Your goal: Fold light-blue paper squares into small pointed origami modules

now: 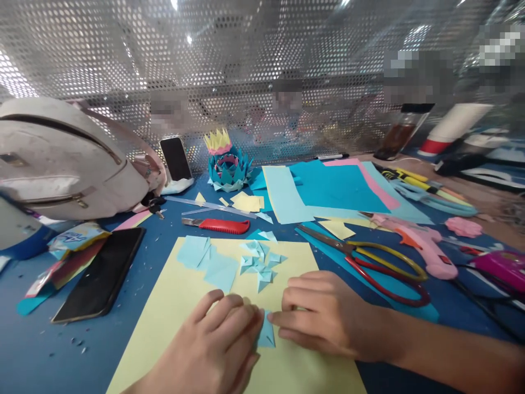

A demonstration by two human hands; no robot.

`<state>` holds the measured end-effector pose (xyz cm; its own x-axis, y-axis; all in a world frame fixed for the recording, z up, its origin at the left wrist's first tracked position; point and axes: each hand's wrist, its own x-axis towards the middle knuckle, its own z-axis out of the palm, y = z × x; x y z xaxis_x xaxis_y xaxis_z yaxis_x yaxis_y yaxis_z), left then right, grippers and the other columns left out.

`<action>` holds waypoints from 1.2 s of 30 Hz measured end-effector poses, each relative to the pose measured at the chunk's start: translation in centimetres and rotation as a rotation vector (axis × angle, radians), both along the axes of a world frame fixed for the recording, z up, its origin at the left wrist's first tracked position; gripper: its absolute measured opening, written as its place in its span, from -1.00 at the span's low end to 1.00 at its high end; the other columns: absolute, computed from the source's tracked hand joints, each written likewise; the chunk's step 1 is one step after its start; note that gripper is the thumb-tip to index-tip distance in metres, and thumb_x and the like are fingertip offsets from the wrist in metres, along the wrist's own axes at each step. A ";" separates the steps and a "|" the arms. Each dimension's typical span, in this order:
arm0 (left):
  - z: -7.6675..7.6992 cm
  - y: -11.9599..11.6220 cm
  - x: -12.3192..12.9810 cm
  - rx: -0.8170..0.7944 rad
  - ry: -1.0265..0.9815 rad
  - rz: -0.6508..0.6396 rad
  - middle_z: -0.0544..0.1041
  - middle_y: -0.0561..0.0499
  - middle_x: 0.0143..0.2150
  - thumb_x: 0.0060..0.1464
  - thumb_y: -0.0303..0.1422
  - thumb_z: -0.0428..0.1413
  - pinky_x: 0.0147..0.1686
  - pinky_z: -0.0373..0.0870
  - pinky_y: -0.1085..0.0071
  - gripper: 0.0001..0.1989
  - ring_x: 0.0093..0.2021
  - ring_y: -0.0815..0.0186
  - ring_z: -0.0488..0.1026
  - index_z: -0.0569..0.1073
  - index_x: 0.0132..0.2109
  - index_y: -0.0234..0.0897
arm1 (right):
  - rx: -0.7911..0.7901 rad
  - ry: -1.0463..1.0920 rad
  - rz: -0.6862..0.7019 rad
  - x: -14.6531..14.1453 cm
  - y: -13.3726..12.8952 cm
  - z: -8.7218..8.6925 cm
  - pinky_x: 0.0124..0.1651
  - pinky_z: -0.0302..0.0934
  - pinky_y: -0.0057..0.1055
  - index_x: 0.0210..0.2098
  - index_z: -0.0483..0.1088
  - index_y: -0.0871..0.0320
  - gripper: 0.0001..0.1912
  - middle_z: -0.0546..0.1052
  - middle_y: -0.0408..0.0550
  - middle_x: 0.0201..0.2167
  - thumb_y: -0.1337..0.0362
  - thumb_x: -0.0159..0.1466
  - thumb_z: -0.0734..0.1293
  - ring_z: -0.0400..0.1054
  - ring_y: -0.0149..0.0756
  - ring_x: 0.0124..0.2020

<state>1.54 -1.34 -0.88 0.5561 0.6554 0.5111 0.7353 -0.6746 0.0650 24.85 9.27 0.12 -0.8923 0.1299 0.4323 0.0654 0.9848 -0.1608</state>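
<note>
A small piece of light blue folded paper [267, 335] is placed between the two hands, on a large yellow sheet [164, 317]. Its left side is touched by the left hand [219, 339], of which the fingers are curled; its upper right edge is met by the fingertips of the right hand [324, 314], also with bent fingers. Whether the paper is pinched or only pressed by either hand cannot be told. Just beyond the hands, a group of folded light blue pieces [248, 262] is seen, and flat light blue papers [194, 251] are laid to the left of it. Farther from the hands, a red cutter [225, 225] is set down on the blue table [36, 345]. Beyond the right hand, scissors [348, 249] are left with their blades apart, and a pink glue gun [430, 249] is found beside them. To the left of the left hand, a dark phone [102, 273] is laid. Farthest ahead, a layered paper flower [232, 172] is stood.
</note>
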 end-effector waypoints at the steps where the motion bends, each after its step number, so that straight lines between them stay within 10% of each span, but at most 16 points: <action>1: 0.0 0.0 0.0 0.008 -0.002 -0.001 0.62 -0.05 -0.11 0.38 -0.42 -0.04 -0.02 0.37 0.26 -0.73 -0.09 0.22 0.51 0.50 0.07 -0.36 | -0.006 0.004 0.000 0.0 0.0 0.0 -0.38 -0.01 -0.35 -0.14 0.50 0.11 -0.67 0.48 -0.15 -0.41 0.17 0.54 0.14 0.24 -0.39 -0.43; 19: -1.8 0.3 -1.1 0.079 -0.082 0.050 0.65 0.11 -0.01 0.39 -0.35 0.05 0.32 0.09 0.26 -0.79 -0.01 0.30 0.52 0.59 -0.06 -0.25 | -0.111 -0.061 -0.032 -0.4 0.4 0.2 -0.36 0.02 -0.34 -0.07 0.50 0.10 -0.66 0.44 -0.13 -0.44 0.20 0.54 0.10 0.26 -0.33 -0.42; 26: -2.2 0.8 -0.8 0.192 -0.150 0.131 0.63 0.13 -0.29 0.40 -0.33 -0.01 0.29 0.13 0.31 -0.70 -0.23 0.36 0.49 0.62 -0.18 -0.21 | -0.132 -0.095 -0.005 -0.1 0.5 0.3 -0.32 0.06 -0.35 -0.01 0.48 0.12 -0.66 0.48 -0.11 -0.38 0.20 0.55 0.09 0.29 -0.33 -0.37; 36: -1.7 0.6 -0.8 0.151 -0.132 0.100 0.64 0.07 -0.17 0.40 -0.36 -0.02 0.24 0.17 0.31 -0.73 -0.18 0.34 0.48 0.59 -0.09 -0.25 | -0.078 -0.050 0.007 0.1 0.5 -0.1 -0.36 -0.04 -0.35 -0.04 0.48 0.13 -0.68 0.43 -0.12 -0.39 0.21 0.54 0.11 0.23 -0.35 -0.39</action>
